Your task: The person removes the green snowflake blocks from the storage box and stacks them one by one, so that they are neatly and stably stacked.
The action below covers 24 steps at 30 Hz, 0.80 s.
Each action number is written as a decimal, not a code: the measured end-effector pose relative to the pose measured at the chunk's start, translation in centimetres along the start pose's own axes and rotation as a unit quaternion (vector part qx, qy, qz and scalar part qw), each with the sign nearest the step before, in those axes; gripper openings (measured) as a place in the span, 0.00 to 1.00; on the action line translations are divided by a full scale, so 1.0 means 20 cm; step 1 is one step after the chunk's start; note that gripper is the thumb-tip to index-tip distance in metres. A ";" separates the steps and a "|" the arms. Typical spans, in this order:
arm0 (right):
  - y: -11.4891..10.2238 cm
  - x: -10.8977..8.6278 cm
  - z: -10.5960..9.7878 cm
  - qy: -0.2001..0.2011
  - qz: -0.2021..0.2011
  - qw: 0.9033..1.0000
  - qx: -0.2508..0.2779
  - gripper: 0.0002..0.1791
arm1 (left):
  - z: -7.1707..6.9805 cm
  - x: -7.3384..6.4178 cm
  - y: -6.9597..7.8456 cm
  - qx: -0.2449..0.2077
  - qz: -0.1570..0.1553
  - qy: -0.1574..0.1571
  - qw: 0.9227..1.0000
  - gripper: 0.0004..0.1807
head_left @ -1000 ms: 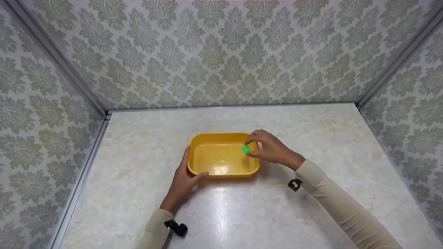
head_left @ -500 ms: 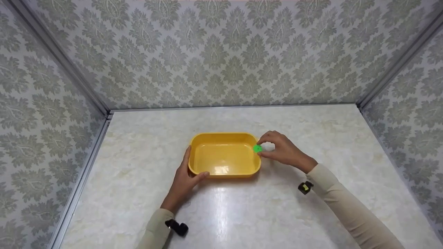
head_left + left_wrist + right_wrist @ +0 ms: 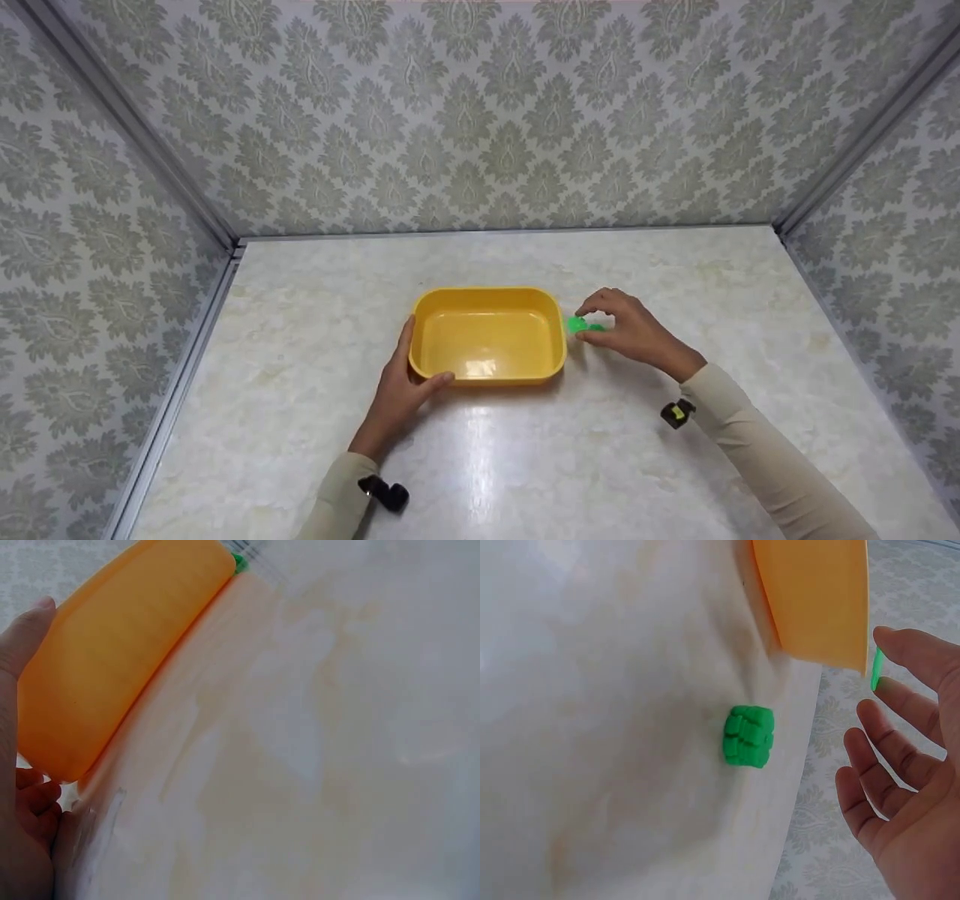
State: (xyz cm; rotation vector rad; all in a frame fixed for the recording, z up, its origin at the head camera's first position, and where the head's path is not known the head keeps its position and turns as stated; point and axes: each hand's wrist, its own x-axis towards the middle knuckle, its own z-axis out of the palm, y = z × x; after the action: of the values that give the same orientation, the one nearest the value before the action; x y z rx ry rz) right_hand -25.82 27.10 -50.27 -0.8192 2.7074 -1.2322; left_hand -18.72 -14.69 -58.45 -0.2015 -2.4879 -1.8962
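My left hand [image 3: 397, 386] grips the left end of a yellow plastic tub [image 3: 480, 337], its thumb over the front rim and its fingers along the side. No objects show inside the tub. Just past the tub's right rim, my right hand [image 3: 637, 330] pinches a thin, flat green disc [image 3: 877, 669] between thumb and index finger; the other fingers curve loosely. Below that hand, a chunky green toy wheel or block with a grooved surface [image 3: 748, 736] lies on the table, partly covered by the hand in the head view.
The tub stands on a pale marbled tabletop [image 3: 300, 322]. Patterned panels [image 3: 480, 120] rise behind the table and at both sides, joined by metal corner strips. Each sleeved wrist carries a small black camera [image 3: 384, 493].
My right hand has carried the green disc rightward from over the tub to beyond its right rim. The chunky green piece on the table now shows beside it. My left hand keeps its hold.
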 end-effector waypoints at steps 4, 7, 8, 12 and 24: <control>0.03 -0.02 0.00 0.003 0.010 1.000 -0.001 0.14 | 0.00 0.00 0.00 -0.005 0.000 -0.001 1.000 0.65; 0.05 -0.03 -0.01 0.007 0.014 1.000 -0.001 0.14 | 0.00 0.00 0.00 -0.004 -0.003 -0.003 1.000 0.65; 0.06 -0.04 -0.01 0.008 0.016 1.000 0.001 0.14 | 0.00 0.00 0.00 -0.004 -0.002 -0.003 1.000 0.65; 0.08 -0.06 -0.01 0.011 0.024 1.000 0.001 0.14 | 0.00 0.00 0.00 0.001 0.003 -0.006 1.000 0.66; 0.16 -0.09 -0.02 0.014 0.057 0.998 -0.016 0.14 | 0.00 0.00 0.00 -0.006 0.004 -0.007 1.000 0.65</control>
State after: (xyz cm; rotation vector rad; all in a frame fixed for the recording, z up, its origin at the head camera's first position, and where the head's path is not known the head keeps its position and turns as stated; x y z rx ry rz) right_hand -25.83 29.97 -52.60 -0.6461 2.7593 -1.1872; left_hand -18.75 -14.75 -58.46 -0.2265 -2.4818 -1.9132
